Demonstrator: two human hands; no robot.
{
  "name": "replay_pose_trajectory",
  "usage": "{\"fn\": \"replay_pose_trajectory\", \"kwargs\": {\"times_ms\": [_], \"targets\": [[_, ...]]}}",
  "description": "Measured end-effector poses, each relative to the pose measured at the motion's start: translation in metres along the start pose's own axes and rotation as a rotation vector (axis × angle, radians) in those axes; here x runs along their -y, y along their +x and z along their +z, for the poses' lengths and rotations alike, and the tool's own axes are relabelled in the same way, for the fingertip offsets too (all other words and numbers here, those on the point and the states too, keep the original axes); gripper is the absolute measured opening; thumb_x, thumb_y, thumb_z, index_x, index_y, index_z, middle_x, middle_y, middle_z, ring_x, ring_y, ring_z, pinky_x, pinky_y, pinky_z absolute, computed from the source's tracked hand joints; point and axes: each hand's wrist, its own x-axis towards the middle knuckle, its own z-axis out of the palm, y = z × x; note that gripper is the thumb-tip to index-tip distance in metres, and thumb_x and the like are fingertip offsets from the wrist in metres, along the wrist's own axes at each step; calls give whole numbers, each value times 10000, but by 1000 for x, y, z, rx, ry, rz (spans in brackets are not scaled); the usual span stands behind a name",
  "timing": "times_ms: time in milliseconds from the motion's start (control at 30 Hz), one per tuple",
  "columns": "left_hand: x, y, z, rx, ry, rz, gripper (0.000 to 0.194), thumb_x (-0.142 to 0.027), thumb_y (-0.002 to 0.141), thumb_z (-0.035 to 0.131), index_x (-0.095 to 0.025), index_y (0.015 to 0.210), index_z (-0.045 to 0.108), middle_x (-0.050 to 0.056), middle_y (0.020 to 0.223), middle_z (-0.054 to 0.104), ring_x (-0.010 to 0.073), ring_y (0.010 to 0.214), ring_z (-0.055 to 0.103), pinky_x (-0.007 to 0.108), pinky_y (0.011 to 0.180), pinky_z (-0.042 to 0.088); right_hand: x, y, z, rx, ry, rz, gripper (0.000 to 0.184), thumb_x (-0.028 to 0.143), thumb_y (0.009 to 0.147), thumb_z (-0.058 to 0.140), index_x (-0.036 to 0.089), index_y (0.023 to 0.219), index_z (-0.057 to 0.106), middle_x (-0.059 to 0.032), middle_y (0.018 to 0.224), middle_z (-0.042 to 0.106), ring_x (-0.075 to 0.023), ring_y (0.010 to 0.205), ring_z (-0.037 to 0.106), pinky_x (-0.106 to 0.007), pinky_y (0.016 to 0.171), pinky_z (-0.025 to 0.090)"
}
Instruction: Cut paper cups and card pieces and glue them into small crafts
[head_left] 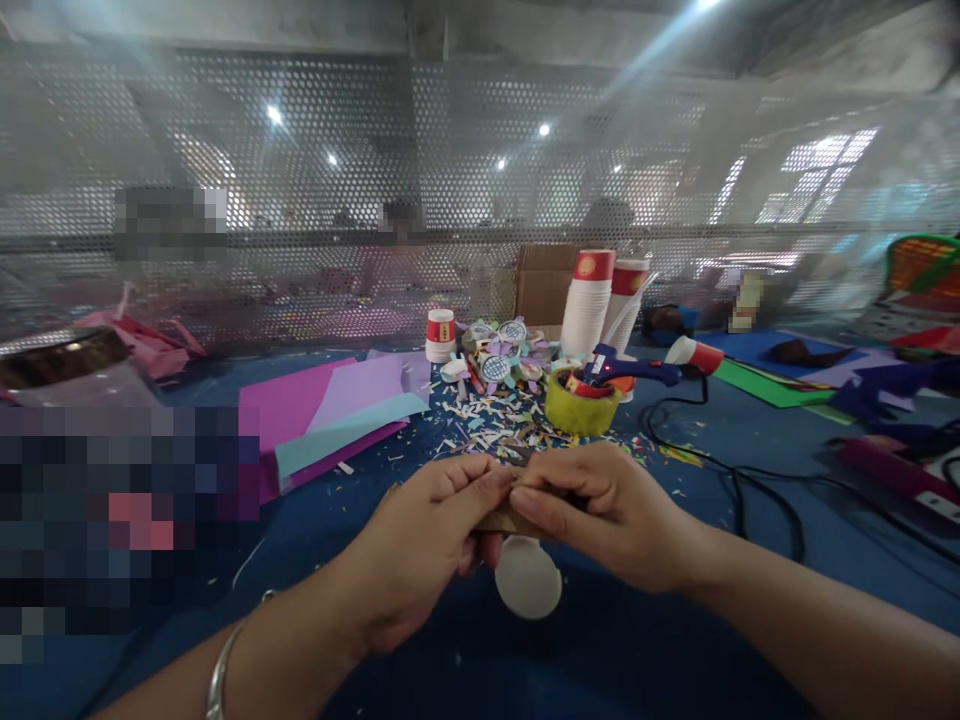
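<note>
My left hand and my right hand meet over the blue table, both closed in a pinch on a small brown cardboard strip held between them. A white round disc shows just under the strip, below my fingers; whether it hangs from the strip or lies on the table I cannot tell. A silver bangle sits on my left wrist.
Beyond my hands lie paper scraps, a yellow tape roll, a blue glue gun with a black cable, stacked paper cups and small decorated pieces. Coloured paper sheets lie at left. A perforated screen closes the back.
</note>
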Motion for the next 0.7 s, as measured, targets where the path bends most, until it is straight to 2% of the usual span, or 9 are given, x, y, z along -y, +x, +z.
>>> {"fn": "replay_pose_trajectory", "kwargs": {"times_ms": [100,167,300,333,400,533,600,700], "targets": [[0,-1,-9,35,212,100,345,-436,943,451,-190,712,524,-47,545,481,76,449,369,196,419,254,-3,2,2,40,66,26,308,326,942,513,175,673,511,40,628,451,-87,561,392,-212,502,317],[-3,-3,-18,83,328,145,344,-447,943,457,-194,724,535,-39,570,505,81,470,409,193,440,294,-2,3,2,117,150,65,272,342,936,530,168,727,551,31,652,485,-90,580,418,-207,513,338],[-16,-9,-37,333,346,-10,237,-396,929,507,-183,875,595,-4,688,622,91,536,477,187,485,350,2,2,2,210,247,142,283,373,929,551,154,753,578,37,620,481,-75,526,409,-191,472,331],[-18,-10,-40,354,342,-21,225,-390,917,533,-179,883,603,-3,716,624,92,563,487,187,506,359,3,2,2,213,254,163,288,377,928,555,151,752,583,38,614,482,-68,504,409,-184,453,327],[-20,-10,-42,351,341,9,232,-396,905,555,-172,881,611,-6,727,612,97,596,494,195,530,362,5,1,3,226,271,203,286,389,910,584,150,752,591,38,610,493,-58,474,417,-169,421,325],[-18,-10,-36,224,351,138,213,-375,892,575,-174,823,586,-31,691,546,108,634,483,216,581,361,6,1,4,231,268,244,301,417,884,618,162,725,597,44,587,491,-63,469,429,-160,400,332],[-16,-10,-33,173,398,160,202,-362,895,565,-174,828,598,-34,678,533,110,629,474,223,575,352,5,1,5,212,242,226,302,412,910,581,161,747,623,40,588,496,-69,478,430,-165,414,345],[-14,-11,-31,180,483,144,223,-356,908,536,-171,832,635,-17,685,559,119,631,491,235,567,351,3,0,4,234,187,169,287,402,926,564,153,836,673,15,648,558,-80,516,450,-184,458,378]]}}
